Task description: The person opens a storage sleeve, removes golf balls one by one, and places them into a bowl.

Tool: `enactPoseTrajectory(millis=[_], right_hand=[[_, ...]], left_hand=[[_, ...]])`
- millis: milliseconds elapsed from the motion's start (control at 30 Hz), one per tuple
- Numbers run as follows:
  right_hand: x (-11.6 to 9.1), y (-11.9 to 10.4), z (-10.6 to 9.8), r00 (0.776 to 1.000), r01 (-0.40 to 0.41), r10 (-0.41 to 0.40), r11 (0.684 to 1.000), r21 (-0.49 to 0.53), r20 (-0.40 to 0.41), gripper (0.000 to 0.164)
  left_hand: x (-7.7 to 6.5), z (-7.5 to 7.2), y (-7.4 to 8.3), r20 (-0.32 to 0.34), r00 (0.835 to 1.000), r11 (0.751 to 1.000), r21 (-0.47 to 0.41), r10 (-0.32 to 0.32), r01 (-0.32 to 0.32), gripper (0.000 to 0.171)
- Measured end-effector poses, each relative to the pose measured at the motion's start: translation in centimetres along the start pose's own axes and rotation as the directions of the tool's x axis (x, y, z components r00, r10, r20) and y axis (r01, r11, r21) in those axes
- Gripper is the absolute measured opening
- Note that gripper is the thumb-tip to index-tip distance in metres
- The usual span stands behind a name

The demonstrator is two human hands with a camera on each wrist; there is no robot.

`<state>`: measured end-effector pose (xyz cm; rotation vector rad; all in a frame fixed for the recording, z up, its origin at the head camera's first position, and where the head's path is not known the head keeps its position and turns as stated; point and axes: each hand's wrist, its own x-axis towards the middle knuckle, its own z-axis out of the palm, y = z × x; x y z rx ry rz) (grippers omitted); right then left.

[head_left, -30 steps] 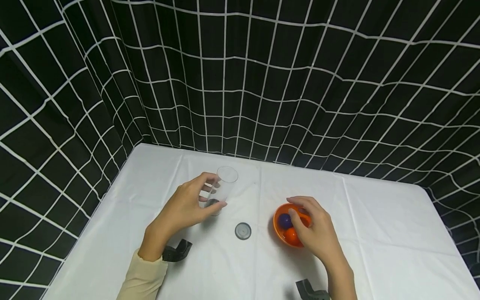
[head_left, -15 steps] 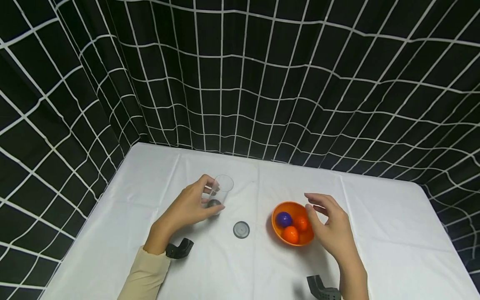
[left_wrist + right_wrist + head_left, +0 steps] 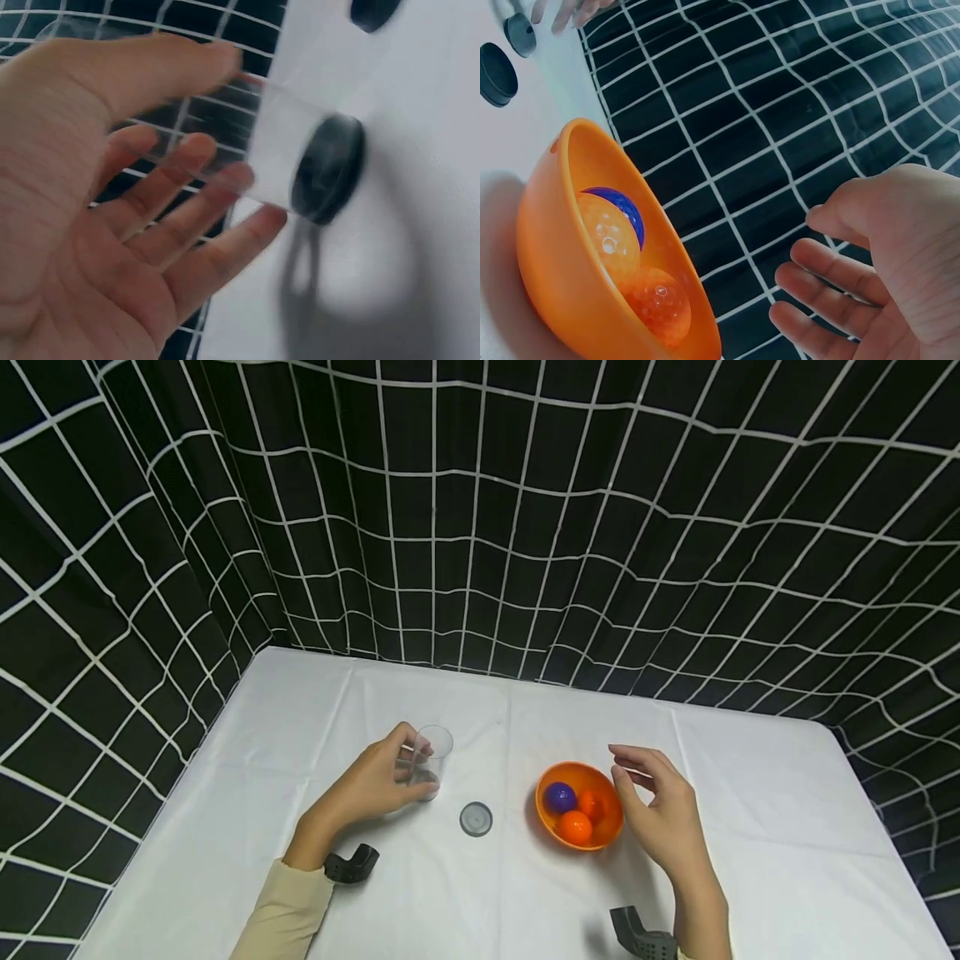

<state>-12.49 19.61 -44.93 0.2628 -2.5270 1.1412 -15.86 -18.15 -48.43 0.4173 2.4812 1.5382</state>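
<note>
My left hand (image 3: 378,778) holds a clear tube (image 3: 435,760) between thumb and fingers. The tube leans slightly, round rim up, and a dark disc-shaped end (image 3: 328,169) closes its bottom, close over the cloth. To the right, an orange bowl (image 3: 546,823) stands on the table with three balls inside: a purple ball (image 3: 560,797), an orange ball (image 3: 575,828) and a redder orange ball (image 3: 660,306). Just right of the bowl, my right hand (image 3: 662,814) hovers with relaxed fingers and holds nothing. In the right wrist view its fingertips are apart from the bowl's rim.
A grey round lid (image 3: 476,819) lies on the white tablecloth (image 3: 420,893) between the tube and the bowl. Behind and to the sides hangs a black curtain (image 3: 480,527) with a white grid. Dark camera mounts (image 3: 352,864) jut from both wrists.
My right hand has withdrawn from over the bowl to its right side, uncovering the balls. My left hand has brought the tube slightly lower and more upright. The whole head view has shifted a little.
</note>
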Motion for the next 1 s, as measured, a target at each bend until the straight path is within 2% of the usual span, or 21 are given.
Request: enactPoseTrajectory(millis=[267, 433, 600, 733, 867, 1000], right_hand=[[0.4, -0.2, 0.4, 1.0, 0.003, -0.004, 1.0, 0.015, 0.017, 0.025], [0.3, -0.1, 0.5, 1.0, 0.012, -0.012, 1.0, 0.008, 0.021, 0.025], [-0.3, 0.0, 0.6, 1.0, 0.003, -0.003, 1.0, 0.009, 0.019, 0.025], [-0.9, 0.2, 0.6, 1.0, -0.005, 0.004, 1.0, 0.021, 0.03, 0.026], [-1.5, 0.6, 0.3, 1.0, -0.007, 0.006, 1.0, 0.027, 0.017, 0.027], [-2.0, 1.2, -0.6, 1.0, 0.005, -0.006, 1.0, -0.022, -0.016, 0.03]], left_hand=[[-0.5, -0.2, -1.1, -0.005, 0.999, 0.999, -0.01, -0.037, 0.037, 0.042], [-0.6, -0.2, -1.3, -0.013, 0.999, 0.999, -0.028, -0.038, 0.037, 0.042], [-1.0, 0.1, -1.4, -0.019, 0.997, 0.997, -0.013, -0.072, 0.072, 0.043], [-1.8, 0.5, -1.7, -0.026, 0.998, 0.994, 0.091, -0.063, 0.065, 0.058], [-3.1, 0.5, -2.3, -0.031, 1.0, 0.971, 0.239, 0.003, 0.004, 0.083], [-4.3, 0.0, -2.7, -0.066, 0.996, 0.937, 0.348, 0.064, -0.037, 0.083]])
